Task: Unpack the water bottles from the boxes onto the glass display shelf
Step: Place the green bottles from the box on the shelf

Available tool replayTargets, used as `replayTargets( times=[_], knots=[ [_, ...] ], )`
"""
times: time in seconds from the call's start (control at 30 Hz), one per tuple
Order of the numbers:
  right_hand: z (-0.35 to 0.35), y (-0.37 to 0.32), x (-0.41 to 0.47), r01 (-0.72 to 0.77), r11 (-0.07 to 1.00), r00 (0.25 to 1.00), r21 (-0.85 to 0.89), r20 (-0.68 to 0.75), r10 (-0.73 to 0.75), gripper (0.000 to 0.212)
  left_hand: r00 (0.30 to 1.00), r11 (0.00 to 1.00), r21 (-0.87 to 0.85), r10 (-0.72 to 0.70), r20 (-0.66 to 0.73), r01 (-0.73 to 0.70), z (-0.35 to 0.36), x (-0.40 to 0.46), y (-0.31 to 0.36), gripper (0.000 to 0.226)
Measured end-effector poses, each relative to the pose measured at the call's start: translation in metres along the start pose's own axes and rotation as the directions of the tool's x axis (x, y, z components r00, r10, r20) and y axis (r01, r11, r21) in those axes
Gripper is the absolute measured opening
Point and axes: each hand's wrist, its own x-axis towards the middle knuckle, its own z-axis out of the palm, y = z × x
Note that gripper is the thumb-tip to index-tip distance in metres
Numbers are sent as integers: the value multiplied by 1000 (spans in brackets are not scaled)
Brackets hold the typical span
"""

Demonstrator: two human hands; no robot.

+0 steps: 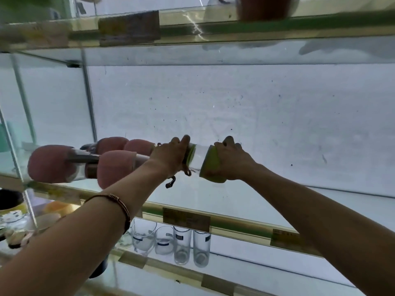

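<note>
A clear water bottle (199, 155) with a green cap and a green base lies sideways above the glass display shelf (245, 197), held between both hands. My left hand (171, 157) grips its capped end, with a brown strap hanging below. My right hand (232, 162) grips the green base end. To the left, several clear bottles with pink ends (115, 165) lie on their sides on the same shelf, touching one another.
Drinking glasses (181, 244) stand on the shelf below, behind a price label (186, 218). A brownish container (265, 7) stands on the glass shelf above. Bowls and small items (12, 212) crowd the lower left. The shelf stretches bare to the right.
</note>
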Motion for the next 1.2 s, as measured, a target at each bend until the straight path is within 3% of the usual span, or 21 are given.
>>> replayTargets(
  times=[0.1,0.23,0.47,0.83,0.93,1.07,1.2],
  knots=[
    [-3,-1,-1,-19,1000,1000,-16,-20,19,76,1000,991,131,31,-3,-30,0,4,4,71],
    [0,-4,-7,-11,999,999,-41,-42,10,65,996,997,-76,19,83,-12,-2,1,-4,78],
    [-2,5,-25,9,999,1000,51,-23,-8,96,997,997,-13,79,-23,-80,-5,-22,-15,72],
    [-13,-30,-70,-21,1000,994,-20,-111,19,79,978,968,-162,176,-111,-192,-14,-85,-23,52],
    [-9,-55,-97,42,996,989,78,-143,-31,72,966,940,-254,185,-180,-227,-21,-117,-32,40],
    [6,-92,-146,118,972,977,203,-197,-78,64,955,880,-428,87,-282,-206,-27,-179,-40,30],
    [22,-124,-194,122,925,980,359,-194,-54,57,957,826,-533,28,-287,-184,-19,-243,-54,26]
  ],
)
